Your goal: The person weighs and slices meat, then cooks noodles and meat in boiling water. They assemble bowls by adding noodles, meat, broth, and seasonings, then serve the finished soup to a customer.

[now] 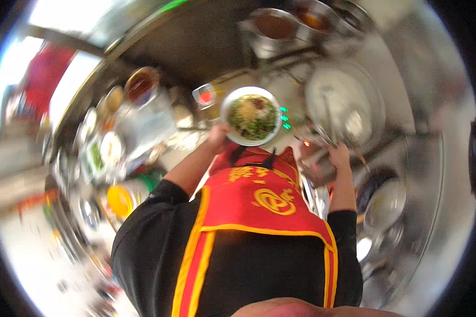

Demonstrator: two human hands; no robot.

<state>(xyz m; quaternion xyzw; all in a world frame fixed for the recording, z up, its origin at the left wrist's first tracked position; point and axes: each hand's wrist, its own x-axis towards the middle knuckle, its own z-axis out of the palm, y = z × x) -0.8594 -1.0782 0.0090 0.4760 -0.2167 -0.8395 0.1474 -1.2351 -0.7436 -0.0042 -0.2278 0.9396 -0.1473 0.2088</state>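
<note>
My left hand [219, 134] grips the lower left rim of a white bowl [250, 143], tight in front of the red apron. Chopped green herbs, a tan powder or minced seasoning and a dark red spot of something fill the bowl. To the right, my right hand [338, 153] is closed around the handle of a metal ladle [328, 115]. That handle reaches over a large round pot [375, 95] of whitish liquid, where a pale rounded shape shows near the ladle; motion blur hides the details.
Metal containers of red-brown sauce [275, 25] stand beyond the pot. At the left are a container of dark red contents [142, 86], several small bowls and a yellow container [119, 200]. Green lit digits [285, 118] glow beside the bowl. A pale bowl [385, 205] lies at lower right.
</note>
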